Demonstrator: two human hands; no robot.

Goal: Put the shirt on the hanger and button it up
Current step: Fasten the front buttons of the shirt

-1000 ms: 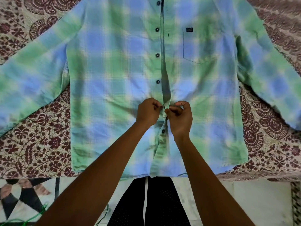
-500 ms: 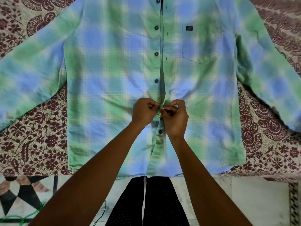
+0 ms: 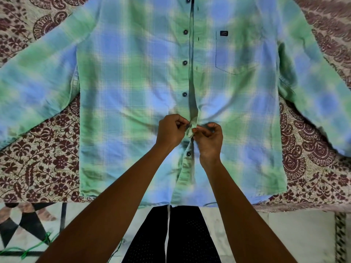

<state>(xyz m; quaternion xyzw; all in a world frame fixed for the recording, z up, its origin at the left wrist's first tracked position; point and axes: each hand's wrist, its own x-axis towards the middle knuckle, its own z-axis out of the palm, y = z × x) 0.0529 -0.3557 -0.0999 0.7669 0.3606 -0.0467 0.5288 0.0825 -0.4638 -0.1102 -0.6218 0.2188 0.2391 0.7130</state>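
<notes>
Maroon floral printed cover (image 3: 38, 164) | soft green-blue plaid shirt (image 3: 133, 82) lies flat on it, sleeves spread | round dark buttons (image 3: 184, 94) line its front | left hand (image 3: 171, 130) fingers pinch the button-side edge | right hand (image 3: 210, 141) fingers pinch the facing edge

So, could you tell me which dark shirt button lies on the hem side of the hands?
The lone button beside the right hand, nearest the hem; the other four sit farther up the shirt.

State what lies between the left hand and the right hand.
In the head view, the bunched front edge of the green-and-blue checked shirt lies there, pinched by the left hand and the right hand.
</notes>
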